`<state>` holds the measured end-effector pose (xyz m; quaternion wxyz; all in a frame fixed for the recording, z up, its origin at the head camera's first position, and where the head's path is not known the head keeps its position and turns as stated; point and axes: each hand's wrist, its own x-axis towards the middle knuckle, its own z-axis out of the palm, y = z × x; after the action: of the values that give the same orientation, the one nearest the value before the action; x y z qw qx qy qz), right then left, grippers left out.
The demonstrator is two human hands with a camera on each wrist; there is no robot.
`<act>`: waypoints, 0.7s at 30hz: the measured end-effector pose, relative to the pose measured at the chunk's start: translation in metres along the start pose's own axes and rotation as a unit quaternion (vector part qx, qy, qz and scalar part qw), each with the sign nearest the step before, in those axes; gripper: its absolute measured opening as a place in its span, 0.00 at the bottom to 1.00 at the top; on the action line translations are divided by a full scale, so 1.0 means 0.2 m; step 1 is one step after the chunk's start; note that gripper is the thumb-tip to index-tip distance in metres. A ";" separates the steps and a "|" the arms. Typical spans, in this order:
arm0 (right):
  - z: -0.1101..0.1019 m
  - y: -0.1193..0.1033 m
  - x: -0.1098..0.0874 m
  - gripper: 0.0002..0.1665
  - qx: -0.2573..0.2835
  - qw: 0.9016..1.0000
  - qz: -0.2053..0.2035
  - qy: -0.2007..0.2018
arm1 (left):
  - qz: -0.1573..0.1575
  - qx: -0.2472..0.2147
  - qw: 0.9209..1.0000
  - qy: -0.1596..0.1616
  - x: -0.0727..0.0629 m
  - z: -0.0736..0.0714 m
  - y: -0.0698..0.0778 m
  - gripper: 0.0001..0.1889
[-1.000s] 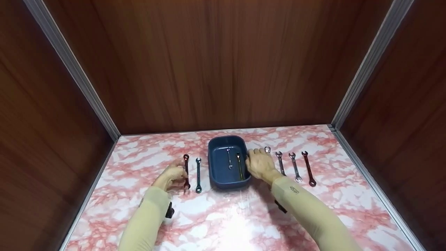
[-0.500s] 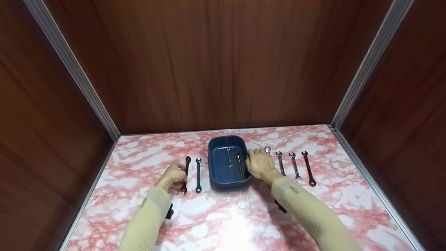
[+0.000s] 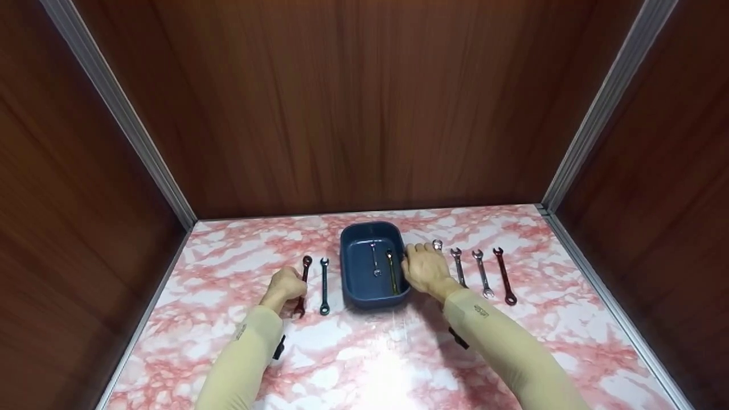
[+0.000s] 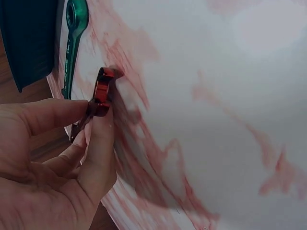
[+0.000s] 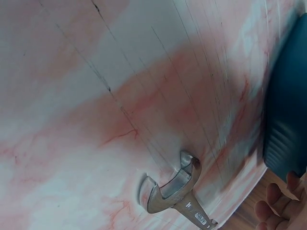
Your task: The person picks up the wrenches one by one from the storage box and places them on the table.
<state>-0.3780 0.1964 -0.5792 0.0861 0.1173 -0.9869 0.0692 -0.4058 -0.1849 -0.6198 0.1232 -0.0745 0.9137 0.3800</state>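
Observation:
My left hand (image 3: 287, 283) pinches a red combination wrench (image 3: 304, 285) between thumb and fingers. Its open end (image 4: 103, 91) stands up past the fingertips in the left wrist view. Just to its right lies a green combination wrench (image 3: 324, 286). At the right rim of a blue bin (image 3: 376, 302), my right hand (image 3: 426, 267) holds on, thumb side over the edge. Its curled fingers (image 5: 274, 195) show beside the bin's outer wall in the right wrist view. Inside the bin lie a small silver wrench (image 3: 375, 259) and a yellow-green wrench (image 3: 393, 272).
Right of the bin lie a silver wrench (image 3: 437, 244) partly hidden by my right hand, two more silver wrenches, one (image 3: 459, 266) beside the other (image 3: 483, 273), and a red wrench (image 3: 504, 275). Dark wooden panels (image 3: 364, 114) wall in the marbled table (image 3: 364, 364).
My left hand has closed on the red wrench and turned it slightly, its near end swinging left. The right hand and the bin stay in place.

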 end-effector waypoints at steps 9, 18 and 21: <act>0.01 0.00 0.00 0.22 -0.012 1.000 0.001 0.008 | 0.040 0.085 0.995 0.028 0.13 0.05 -0.09 0.02; 0.00 -0.01 0.00 0.22 -0.013 1.000 -0.002 0.012 | 0.048 0.087 0.995 0.019 0.22 0.06 -0.15 0.05; 0.00 0.00 0.00 0.22 -0.014 1.000 -0.002 0.013 | 0.050 0.084 0.995 0.024 0.08 0.00 -0.04 0.08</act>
<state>-0.3771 0.1957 -0.5791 0.1010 0.1170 -0.9863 0.0571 -0.4187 -0.1906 -0.6299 0.0880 -0.0271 0.9476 0.3057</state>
